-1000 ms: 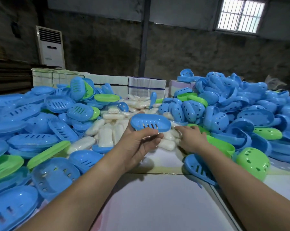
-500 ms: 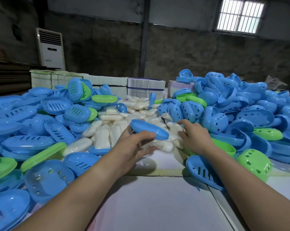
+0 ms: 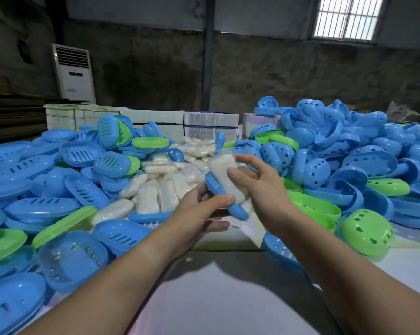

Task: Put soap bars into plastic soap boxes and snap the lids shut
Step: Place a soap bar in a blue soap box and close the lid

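The left hand [image 3: 199, 213] holds a blue oval plastic soap-box half [image 3: 224, 198] tilted on edge above the white table [image 3: 204, 298], its grip closed round the piece with the thumb lying across the near rim and the fingers underneath. A white soap bar in clear plastic wrap [image 3: 225, 177] rests in that blue half, its upper end sticking out past the rim. The right hand [image 3: 259, 184] has the bar pinched, thumb on its face and fingers curled behind the far side. Behind the hands lies a pile of wrapped white soap bars [image 3: 160, 189]. To the left spreads a heap of blue and green slotted box trays [image 3: 59, 189]; to the right rises a taller mound of blue and green domed lids [image 3: 349, 153]. A white standing air conditioner [image 3: 74, 73] stands against the back wall
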`<state>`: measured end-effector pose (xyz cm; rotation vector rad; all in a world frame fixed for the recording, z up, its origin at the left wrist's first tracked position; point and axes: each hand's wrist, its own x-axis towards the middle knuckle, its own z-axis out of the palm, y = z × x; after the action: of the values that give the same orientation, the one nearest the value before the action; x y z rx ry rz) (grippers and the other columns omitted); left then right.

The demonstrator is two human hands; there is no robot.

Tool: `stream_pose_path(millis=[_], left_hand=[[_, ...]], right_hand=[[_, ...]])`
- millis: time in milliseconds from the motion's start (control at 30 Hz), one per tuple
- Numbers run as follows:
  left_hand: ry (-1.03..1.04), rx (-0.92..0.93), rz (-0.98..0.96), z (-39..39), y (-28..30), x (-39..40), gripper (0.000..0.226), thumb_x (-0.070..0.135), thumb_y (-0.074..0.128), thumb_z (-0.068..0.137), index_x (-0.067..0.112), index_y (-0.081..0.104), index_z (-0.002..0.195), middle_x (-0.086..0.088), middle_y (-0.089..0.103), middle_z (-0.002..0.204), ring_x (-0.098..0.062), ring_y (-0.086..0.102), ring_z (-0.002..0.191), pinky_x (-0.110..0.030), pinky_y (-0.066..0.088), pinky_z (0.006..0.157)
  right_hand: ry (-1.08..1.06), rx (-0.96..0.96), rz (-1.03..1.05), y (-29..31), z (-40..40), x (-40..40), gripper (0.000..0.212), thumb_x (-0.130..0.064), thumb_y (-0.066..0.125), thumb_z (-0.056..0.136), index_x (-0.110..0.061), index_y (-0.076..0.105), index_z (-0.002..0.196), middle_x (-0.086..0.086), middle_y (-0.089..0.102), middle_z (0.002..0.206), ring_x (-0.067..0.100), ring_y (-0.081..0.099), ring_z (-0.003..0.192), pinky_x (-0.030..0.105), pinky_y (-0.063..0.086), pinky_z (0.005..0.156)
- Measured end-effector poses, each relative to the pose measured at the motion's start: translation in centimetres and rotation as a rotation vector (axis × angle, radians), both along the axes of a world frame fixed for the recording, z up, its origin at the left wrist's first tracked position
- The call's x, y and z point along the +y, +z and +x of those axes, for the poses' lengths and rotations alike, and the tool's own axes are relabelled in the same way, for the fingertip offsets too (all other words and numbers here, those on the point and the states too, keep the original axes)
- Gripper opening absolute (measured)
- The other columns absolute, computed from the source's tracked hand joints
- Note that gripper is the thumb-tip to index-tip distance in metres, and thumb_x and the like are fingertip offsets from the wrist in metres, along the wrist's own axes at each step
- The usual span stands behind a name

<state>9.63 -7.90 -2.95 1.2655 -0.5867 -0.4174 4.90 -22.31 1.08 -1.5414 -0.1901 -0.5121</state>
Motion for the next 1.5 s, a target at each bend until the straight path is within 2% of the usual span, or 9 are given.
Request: stream_pose_path(millis=[167,267,533,867,1000,1133,1267,1367,1500], left_hand=[[0.054,0.023,-0.056,-0.3,0.1,-0.1,0.053,0.029,0.085,0.069,0.021,0.065,0.117,-0.001,0.078,0.105,-0.018,0.077,0.093,-0.024,0.058,0.069],[0.055,0.044,-0.125,-0.5,0.2,-0.1,0.056,0.025,0.087,0.074,0.016,0.064,0.124,-0.002,0.077,0.110,-0.021,0.077,0.095,-0.023,0.058,0.071],[0.006,0.171,-0.281,-0.9,0.6,-0.2,0.060,0.019,0.074,0.079,0.002,0.058,0.134,-0.013,0.075,0.117,-0.027,0.075,0.102,-0.026,0.060,0.075],[-0.013,0.249,-0.323,-1.4,0.8,0.0,0.062,0.014,0.073,0.077,-0.003,0.056,0.134,-0.020,0.072,0.121,-0.032,0.071,0.112,-0.030,0.062,0.079],[0.010,0.259,-0.315,-1.2,0.8,-0.1,0.057,0.014,0.075,0.074,-0.001,0.060,0.127,-0.021,0.072,0.122,-0.033,0.072,0.110,-0.033,0.063,0.081],[0.066,0.297,-0.349,-0.9,0.9,0.1,0.054,0.018,0.081,0.061,0.004,0.063,0.111,-0.017,0.076,0.111,-0.034,0.075,0.101,-0.033,0.064,0.075],[0.048,0.351,-0.365,-1.1,0.8,0.0,0.058,0.017,0.078,0.068,0.003,0.058,0.120,-0.023,0.073,0.116,-0.037,0.074,0.102,-0.035,0.064,0.077],[0.053,0.365,-0.361,-1.4,0.8,-0.1,0.061,0.015,0.077,0.071,0.000,0.057,0.127,-0.024,0.072,0.118,-0.038,0.074,0.103,-0.034,0.064,0.074],[0.069,0.362,-0.377,-1.6,1.1,-0.5,0.054,0.015,0.077,0.069,0.001,0.059,0.118,-0.026,0.071,0.120,-0.035,0.075,0.100,-0.030,0.063,0.066]], right_hand=[[-0.082,-0.045,-0.081,-0.2,-0.1,0.8,0.018,-0.009,0.069,0.091,-0.018,0.066,0.105,0.009,0.073,0.103,0.018,0.068,0.094,0.031,0.057,0.085],[-0.034,-0.003,-0.097,-0.3,-0.1,1.0,0.013,-0.008,0.063,0.094,-0.021,0.069,0.096,-0.004,0.072,0.093,0.009,0.066,0.089,0.021,0.054,0.080],[0.045,0.055,-0.239,0.5,-0.6,-0.4,0.023,-0.002,0.060,0.093,-0.017,0.075,0.102,0.011,0.076,0.100,0.017,0.071,0.094,0.026,0.055,0.087],[0.048,0.008,-0.485,0.8,-0.1,-1.8,0.027,-0.006,0.066,0.091,-0.032,0.075,0.096,-0.005,0.075,0.101,0.012,0.068,0.103,0.038,0.052,0.100],[0.084,0.023,-0.493,0.6,0.1,-2.3,0.025,-0.010,0.068,0.091,-0.031,0.073,0.104,-0.010,0.074,0.104,0.006,0.067,0.104,0.026,0.052,0.096],[-0.335,-0.007,-0.419,0.8,1.0,-6.1,0.027,-0.013,0.067,0.089,-0.032,0.071,0.108,-0.009,0.071,0.102,0.007,0.064,0.095,0.025,0.051,0.086],[-0.859,0.265,-0.815,-0.2,1.7,-12.1,0.043,-0.015,0.057,0.089,-0.025,0.060,0.130,0.008,0.059,0.126,0.028,0.051,0.117,0.041,0.045,0.097],[-0.976,0.478,-0.997,-1.5,2.3,-14.5,0.049,-0.025,0.053,0.091,-0.029,0.048,0.140,0.014,0.044,0.138,0.038,0.036,0.127,0.047,0.037,0.099],[-0.988,0.584,-0.941,-1.4,3.3,-15.5,0.052,-0.027,0.050,0.092,-0.030,0.038,0.142,0.018,0.030,0.147,0.042,0.030,0.131,0.052,0.033,0.103]])
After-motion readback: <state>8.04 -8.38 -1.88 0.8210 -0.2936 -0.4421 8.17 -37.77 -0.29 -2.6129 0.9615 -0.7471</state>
